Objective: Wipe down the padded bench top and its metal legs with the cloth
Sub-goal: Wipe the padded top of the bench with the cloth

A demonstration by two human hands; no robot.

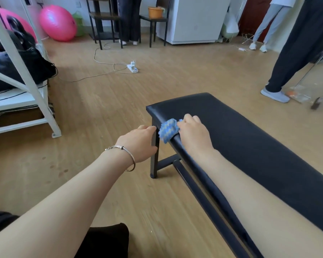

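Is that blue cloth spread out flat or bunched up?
Bunched up: the cloth is a thick wad at the edge of the bench, held in the right hand.

The only camera rides on the person's head, just beside the long left edge of the black padded table, close above it, facing forward and down toward its far end, the wide lens taking in the floor beyond it.
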